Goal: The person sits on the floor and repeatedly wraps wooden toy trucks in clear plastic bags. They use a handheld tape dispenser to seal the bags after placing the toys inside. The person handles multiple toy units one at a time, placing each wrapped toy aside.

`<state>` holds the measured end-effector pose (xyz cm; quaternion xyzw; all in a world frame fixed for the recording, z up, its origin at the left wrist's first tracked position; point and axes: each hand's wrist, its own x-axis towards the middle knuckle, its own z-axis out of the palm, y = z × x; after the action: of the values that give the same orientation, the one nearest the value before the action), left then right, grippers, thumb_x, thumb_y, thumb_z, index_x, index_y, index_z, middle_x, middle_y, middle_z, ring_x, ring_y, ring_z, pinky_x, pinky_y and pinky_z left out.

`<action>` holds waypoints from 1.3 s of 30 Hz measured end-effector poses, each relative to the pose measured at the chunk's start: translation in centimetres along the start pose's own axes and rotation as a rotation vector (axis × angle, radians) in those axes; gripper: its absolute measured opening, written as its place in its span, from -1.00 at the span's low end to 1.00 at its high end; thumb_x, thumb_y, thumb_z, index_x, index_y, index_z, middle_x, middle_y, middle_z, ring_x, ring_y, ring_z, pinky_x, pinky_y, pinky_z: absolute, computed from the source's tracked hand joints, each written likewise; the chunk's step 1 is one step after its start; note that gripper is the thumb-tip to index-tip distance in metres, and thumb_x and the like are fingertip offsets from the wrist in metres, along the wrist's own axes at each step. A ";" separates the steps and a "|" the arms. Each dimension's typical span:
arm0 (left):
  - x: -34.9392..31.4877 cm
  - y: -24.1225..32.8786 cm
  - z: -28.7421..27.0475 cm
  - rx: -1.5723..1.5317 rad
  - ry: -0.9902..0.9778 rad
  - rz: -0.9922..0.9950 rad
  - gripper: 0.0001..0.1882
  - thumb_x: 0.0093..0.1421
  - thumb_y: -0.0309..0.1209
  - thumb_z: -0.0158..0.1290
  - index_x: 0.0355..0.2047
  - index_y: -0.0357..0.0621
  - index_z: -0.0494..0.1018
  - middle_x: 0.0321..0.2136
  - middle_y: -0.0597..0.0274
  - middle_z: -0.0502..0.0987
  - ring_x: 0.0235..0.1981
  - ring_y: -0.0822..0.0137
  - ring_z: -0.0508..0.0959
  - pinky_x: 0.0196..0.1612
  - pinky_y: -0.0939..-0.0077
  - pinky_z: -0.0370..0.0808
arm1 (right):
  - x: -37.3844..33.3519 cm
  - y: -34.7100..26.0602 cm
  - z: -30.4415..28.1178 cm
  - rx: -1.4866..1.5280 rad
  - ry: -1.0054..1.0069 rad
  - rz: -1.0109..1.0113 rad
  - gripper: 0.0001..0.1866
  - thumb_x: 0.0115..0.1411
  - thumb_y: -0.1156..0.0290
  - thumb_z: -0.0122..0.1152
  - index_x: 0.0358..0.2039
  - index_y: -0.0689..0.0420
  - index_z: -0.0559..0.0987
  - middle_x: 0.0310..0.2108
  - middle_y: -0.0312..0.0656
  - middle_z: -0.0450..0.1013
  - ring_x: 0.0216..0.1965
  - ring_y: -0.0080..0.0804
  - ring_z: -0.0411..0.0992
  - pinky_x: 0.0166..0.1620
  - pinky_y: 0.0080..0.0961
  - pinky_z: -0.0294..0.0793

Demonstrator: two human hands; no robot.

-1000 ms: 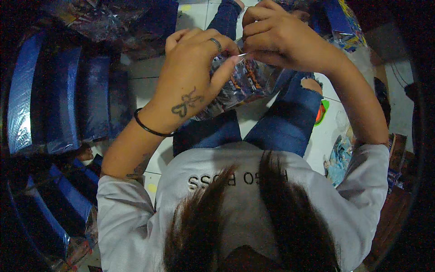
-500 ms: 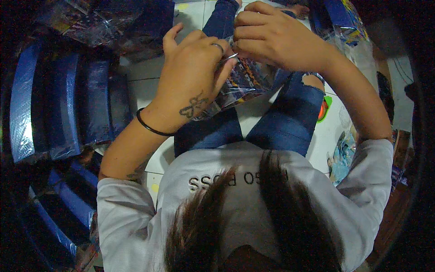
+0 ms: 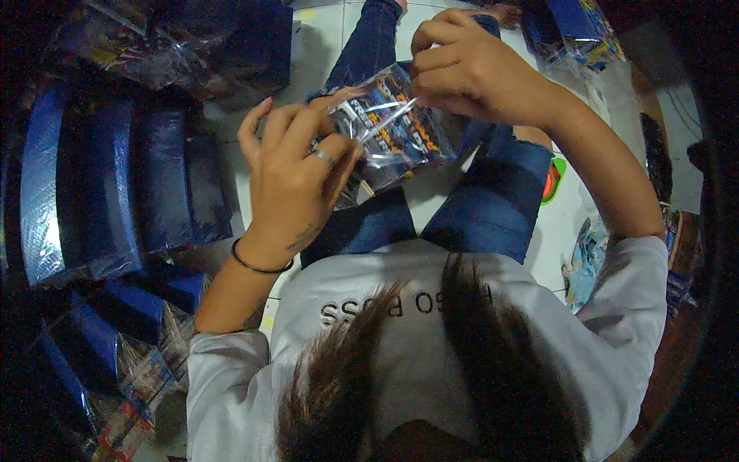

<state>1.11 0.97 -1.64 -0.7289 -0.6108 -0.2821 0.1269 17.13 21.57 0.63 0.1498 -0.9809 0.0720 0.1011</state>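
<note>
Over my lap lies a pack wrapped in clear plastic (image 3: pixel 396 131), its print dark with orange and white. My left hand (image 3: pixel 296 162), with a ring and a dark wristband, is closed at the pack's left side, fingers curled and thumb against the plastic. My right hand (image 3: pixel 481 73) is closed in a pinch at the upper right corner, where its fingertips are partly hidden. A thin, shiny clear strip (image 3: pixel 389 122) stretches slantwise between the two hands across the pack; whether it is tape or loose wrap, I cannot tell.
Rows of blue, plastic-wrapped packs (image 3: pixel 115 185) stand on the left, with more wrapped packs (image 3: pixel 138 339) below them. Other wrapped packs (image 3: pixel 581 31) are at the upper right. On the tiled floor by my right leg lie a green and orange object (image 3: pixel 553 183) and light blue crumpled material (image 3: pixel 589 258).
My hands have drawn apart: the left moved left and down, the right slightly right. More of the pack's printed face and the shiny strip now show between them.
</note>
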 end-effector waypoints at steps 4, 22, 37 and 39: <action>0.9 0.2 -1.3 -0.089 -0.020 -0.131 -0.78 -0.04 -0.29 0.20 -0.41 -0.10 0.48 -0.23 0.31 0.46 -0.14 0.20 0.40 0.11 0.09 0.12 | 0.2 -0.4 -0.8 0.056 -0.070 -0.043 -0.87 0.00 0.33 0.16 -0.46 0.10 0.50 -0.43 -0.30 0.37 -0.22 -0.31 0.28 -0.07 -0.27 0.21; 2.5 -0.6 4.2 -0.121 -0.089 -0.130 -0.78 0.10 -0.29 0.08 -0.35 -0.20 0.49 -0.36 0.18 0.48 -0.22 0.23 0.43 0.07 0.08 0.15 | -1.2 -1.4 2.6 -0.458 0.084 -0.149 -0.70 -0.07 0.32 0.10 -0.30 0.13 0.57 -0.25 -0.27 0.48 -0.05 -0.33 0.39 0.11 -0.21 0.27; 0.5 1.3 5.2 0.089 0.068 -0.046 -0.84 -0.03 -0.33 0.23 -0.46 0.03 0.46 -0.41 0.39 0.52 -0.22 0.29 0.48 -0.01 0.08 0.13 | -0.7 -1.3 -4.7 -0.116 -0.077 0.099 -0.78 0.09 0.25 0.15 -0.37 0.14 0.57 -0.27 -0.18 0.42 -0.12 -0.21 0.35 -0.05 -0.23 0.29; 0.1 1.2 5.3 0.061 0.076 -0.048 -0.85 -0.03 -0.34 0.22 -0.47 0.02 0.46 -0.42 0.39 0.51 -0.20 0.30 0.47 0.00 0.08 0.11 | -1.2 -1.5 -3.0 -0.078 0.080 0.143 -0.78 -0.03 0.31 0.24 -0.35 0.11 0.55 -0.27 -0.25 0.43 -0.09 -0.24 0.32 0.07 -0.20 0.20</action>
<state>3.61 3.61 -5.67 -0.6985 -0.6312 -0.2939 0.1651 19.29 20.97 3.41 0.0723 -0.9864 0.0468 0.1403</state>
